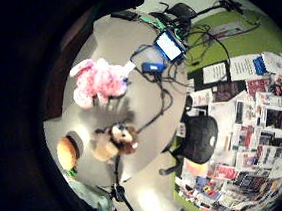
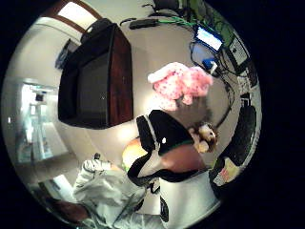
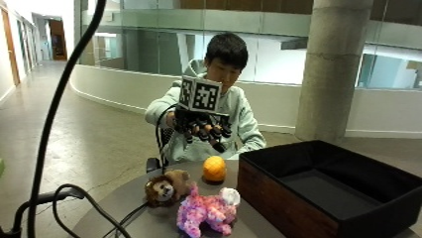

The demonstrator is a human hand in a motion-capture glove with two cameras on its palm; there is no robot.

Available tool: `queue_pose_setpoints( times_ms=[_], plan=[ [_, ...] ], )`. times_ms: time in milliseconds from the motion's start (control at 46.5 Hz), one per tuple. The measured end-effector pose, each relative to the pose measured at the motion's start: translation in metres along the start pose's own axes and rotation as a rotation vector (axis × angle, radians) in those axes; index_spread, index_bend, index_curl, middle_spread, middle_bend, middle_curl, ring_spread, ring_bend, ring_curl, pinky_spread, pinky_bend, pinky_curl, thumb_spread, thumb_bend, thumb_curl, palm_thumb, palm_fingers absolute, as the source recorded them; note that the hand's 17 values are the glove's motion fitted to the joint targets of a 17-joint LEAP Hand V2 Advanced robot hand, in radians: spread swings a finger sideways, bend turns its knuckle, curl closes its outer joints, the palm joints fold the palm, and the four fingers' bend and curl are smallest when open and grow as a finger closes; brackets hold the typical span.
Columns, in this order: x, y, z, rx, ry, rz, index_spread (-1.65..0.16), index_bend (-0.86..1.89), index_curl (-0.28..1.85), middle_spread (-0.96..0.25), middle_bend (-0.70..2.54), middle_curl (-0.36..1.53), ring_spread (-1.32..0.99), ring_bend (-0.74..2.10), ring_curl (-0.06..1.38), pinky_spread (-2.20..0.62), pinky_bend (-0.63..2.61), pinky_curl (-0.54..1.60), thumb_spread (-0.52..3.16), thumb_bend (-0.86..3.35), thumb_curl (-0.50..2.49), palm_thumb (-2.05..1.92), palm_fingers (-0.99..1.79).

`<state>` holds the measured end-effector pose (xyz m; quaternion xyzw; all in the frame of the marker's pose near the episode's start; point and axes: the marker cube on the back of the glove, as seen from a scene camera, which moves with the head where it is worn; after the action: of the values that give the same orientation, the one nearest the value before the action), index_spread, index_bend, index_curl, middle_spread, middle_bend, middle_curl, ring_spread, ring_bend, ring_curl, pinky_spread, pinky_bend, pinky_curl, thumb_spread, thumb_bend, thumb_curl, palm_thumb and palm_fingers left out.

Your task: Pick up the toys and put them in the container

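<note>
Seen from the outside view: gloved right hand raised in the air above the round grey table, fingers hanging down, slightly spread, holding nothing. Directly below the hand, near the table edge closest to the person, an orange ball. A little in front of the ball, a brown lion toy, and just beside it a pink plush toy. To the side of the toys, a dark container with a wooden wall and black lining, open at the top, with nothing visible inside. In the palm views, the same three toys on the table, well below the hand: ball, lion, pink plush.
</note>
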<state>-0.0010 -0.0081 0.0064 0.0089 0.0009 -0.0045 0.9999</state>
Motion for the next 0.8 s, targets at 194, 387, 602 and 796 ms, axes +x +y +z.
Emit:
queue_pose_setpoints(
  times_ms=[194,387,602,796],
  plan=[
    [-0.008,-0.023,0.052,-0.136,-0.019,0.015,-0.19,0.07,0.05,0.00,0.14,0.08,-0.03,0.17,0.05,0.00,0.66,0.21,0.88,0.04,0.07,0.06,-0.24],
    [-0.016,-0.032,0.117,-0.327,-0.083,0.023,-0.20,0.04,0.06,0.00,0.14,0.13,-0.04,0.19,0.10,0.00,0.70,0.25,0.94,-0.05,0.12,-0.05,-0.28],
    [-0.022,-0.035,0.155,-0.291,-0.053,0.013,-0.24,0.11,0.09,-0.05,0.25,0.20,-0.06,0.27,0.14,0.01,0.75,0.29,1.06,0.01,0.18,0.04,0.06],
    [-0.027,-0.040,0.162,-0.158,-0.137,0.040,-0.25,0.19,0.12,-0.16,0.64,0.33,-0.26,0.79,0.26,-0.04,0.40,0.17,1.22,0.21,0.30,0.42,0.80]
  ],
)
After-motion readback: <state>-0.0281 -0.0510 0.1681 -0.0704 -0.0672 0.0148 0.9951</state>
